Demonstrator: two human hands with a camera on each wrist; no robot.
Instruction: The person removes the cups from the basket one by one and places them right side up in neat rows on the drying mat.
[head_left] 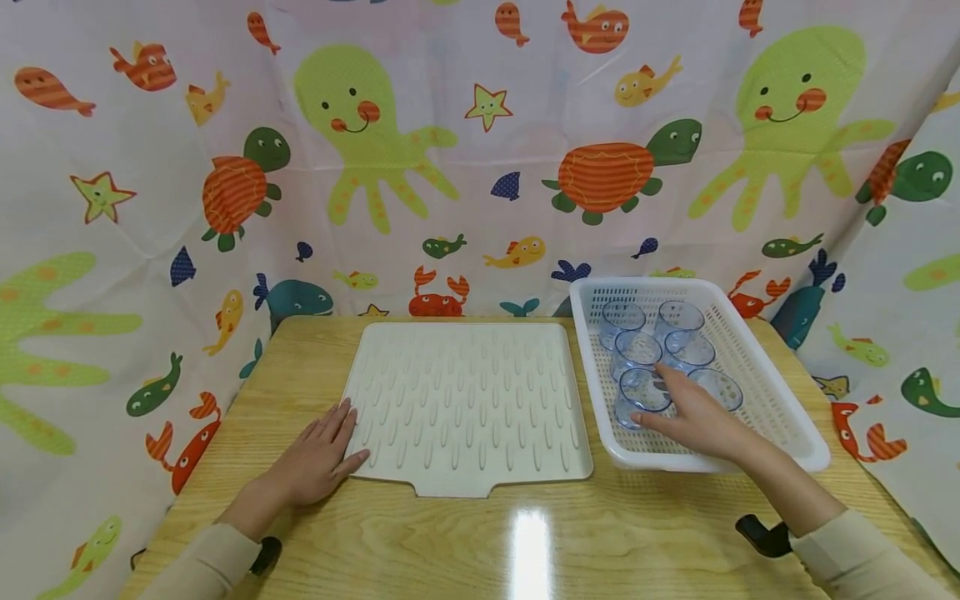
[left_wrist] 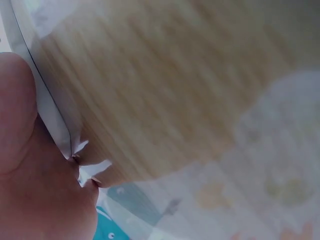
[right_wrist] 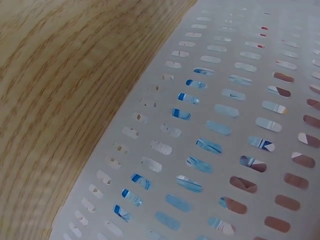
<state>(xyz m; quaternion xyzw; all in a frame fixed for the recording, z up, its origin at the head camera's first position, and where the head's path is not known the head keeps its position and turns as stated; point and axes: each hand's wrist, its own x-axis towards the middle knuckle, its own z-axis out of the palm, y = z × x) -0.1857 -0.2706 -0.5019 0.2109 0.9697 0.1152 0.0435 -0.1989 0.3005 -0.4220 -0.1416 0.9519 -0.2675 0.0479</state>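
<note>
Left grip [head_left: 318,460] lies flat, touching the tray [head_left: 468,396]; right grip [head_left: 693,418] holds 1 blue glass [head_left: 636,398] in the basket [head_left: 645,458].

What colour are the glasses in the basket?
The glasses are see-through pale blue, showing best in the head view.

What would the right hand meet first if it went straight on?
Likely the front-left blue-tinted drinking glass in the white perforated plastic basket; in the head view the right hand overlaps that glass's rim, though contact is unclear.
</note>
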